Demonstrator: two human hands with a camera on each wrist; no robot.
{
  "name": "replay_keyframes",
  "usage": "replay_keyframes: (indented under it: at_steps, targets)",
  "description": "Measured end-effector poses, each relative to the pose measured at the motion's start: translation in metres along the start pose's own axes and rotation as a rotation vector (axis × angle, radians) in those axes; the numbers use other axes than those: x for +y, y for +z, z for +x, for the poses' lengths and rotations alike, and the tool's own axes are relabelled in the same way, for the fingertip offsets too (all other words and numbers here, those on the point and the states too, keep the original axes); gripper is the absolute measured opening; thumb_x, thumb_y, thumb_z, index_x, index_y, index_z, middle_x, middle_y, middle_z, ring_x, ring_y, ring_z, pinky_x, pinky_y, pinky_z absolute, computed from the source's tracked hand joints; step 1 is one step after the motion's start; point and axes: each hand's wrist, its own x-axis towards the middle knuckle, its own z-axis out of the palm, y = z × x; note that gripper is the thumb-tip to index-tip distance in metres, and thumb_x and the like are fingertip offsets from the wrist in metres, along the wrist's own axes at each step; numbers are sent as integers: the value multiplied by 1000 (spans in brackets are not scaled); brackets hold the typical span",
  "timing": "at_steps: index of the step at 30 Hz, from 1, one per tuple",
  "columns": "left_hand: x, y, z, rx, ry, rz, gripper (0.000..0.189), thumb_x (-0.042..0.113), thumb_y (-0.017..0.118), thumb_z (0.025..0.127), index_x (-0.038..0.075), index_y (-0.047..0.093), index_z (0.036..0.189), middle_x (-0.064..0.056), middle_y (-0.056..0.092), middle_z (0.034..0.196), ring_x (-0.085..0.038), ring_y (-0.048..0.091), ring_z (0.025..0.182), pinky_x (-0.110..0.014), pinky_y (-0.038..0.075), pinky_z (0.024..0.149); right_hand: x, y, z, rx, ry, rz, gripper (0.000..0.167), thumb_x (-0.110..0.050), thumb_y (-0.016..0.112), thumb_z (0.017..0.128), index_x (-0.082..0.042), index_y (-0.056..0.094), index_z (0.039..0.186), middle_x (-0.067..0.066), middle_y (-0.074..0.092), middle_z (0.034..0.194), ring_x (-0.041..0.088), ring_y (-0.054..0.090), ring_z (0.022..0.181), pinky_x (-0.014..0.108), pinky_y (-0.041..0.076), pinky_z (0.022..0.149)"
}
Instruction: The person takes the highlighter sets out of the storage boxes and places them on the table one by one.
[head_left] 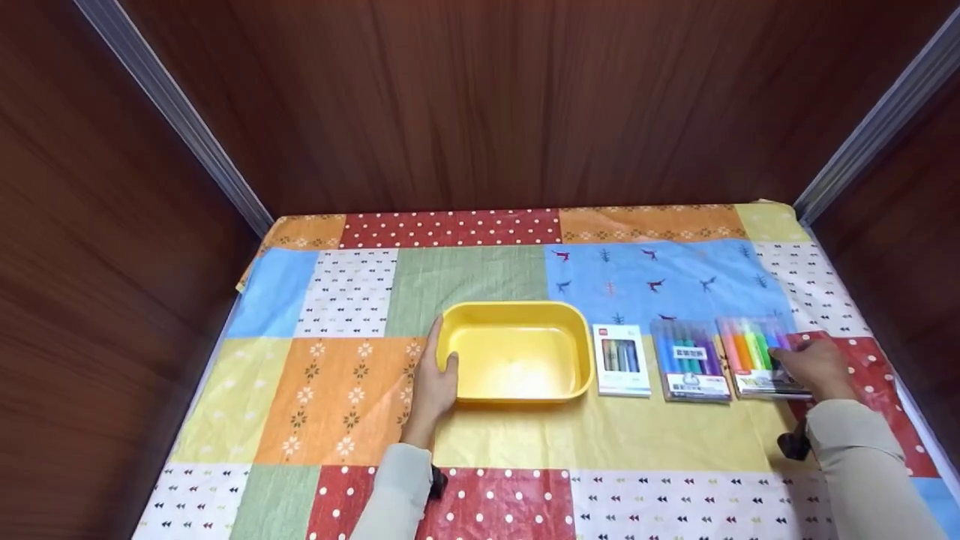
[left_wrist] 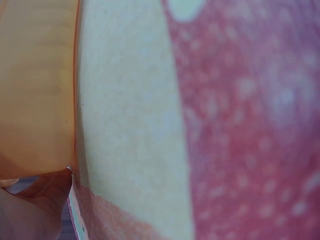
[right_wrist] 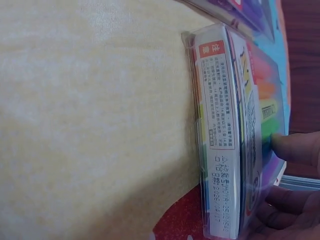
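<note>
A yellow plastic bin [head_left: 517, 392] sits mid-table, its inside bare. My left hand [head_left: 435, 379] holds it at the left end, fingers along the outer wall and thumb by the near left corner; in the left wrist view the thumb [left_wrist: 62, 180] meets the bin's corner [left_wrist: 50, 150]. Over on the right, my right hand [head_left: 819, 367] grips the right side of a clear case of bright markers [head_left: 757, 356]. In the right wrist view its thumb [right_wrist: 295, 148] presses the top of the case [right_wrist: 220, 125], and the other fingers curl at the side, partly hidden.
Between bin and gripped case lie a white box of pens [head_left: 621, 360] and another clear case of blue, green and purple pens [head_left: 690, 360]. A patchwork tablecloth [head_left: 480, 439] covers the table. Brown wood panels [head_left: 480, 105] enclose its back and sides.
</note>
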Motion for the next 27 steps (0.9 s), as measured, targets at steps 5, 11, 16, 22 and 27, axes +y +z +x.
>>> replay_keyframes:
  at_steps: [5,11,16,22,27]
  targets:
    - [2,1,0,-13,-11,4,67,9,54,100,25,28,160,-7,34,165,-38,35,150,-56,29,125,1,1,-4,-3,19,3,67,-33,56,97,25,46,128,38,57,110,36,56,90,31,50,69]
    - [2,2,0,-24,-10,5,69,9,54,100,28,27,160,-7,33,166,-39,34,150,-59,29,124,2,0,-5,4,9,-14,64,-35,56,97,22,51,125,35,61,104,36,57,86,33,51,69]
    - [3,1,3,-30,-9,16,69,14,57,100,30,27,160,-7,33,166,-38,34,151,-57,27,126,2,-1,-5,-22,-14,-48,67,-40,50,99,20,48,128,33,59,106,37,56,91,35,50,72]
    - [4,-2,3,-47,20,87,69,24,60,99,24,28,160,-11,33,165,-40,33,150,-61,28,123,-13,5,-14,69,-79,-91,76,-47,47,100,19,40,137,43,48,131,55,44,114,65,42,99]
    - [14,-7,2,-20,70,140,69,33,61,98,20,31,159,-20,31,163,-46,34,148,-68,34,116,-41,12,-26,127,-164,-119,87,-58,45,99,13,32,148,46,28,147,63,21,132,75,25,108]
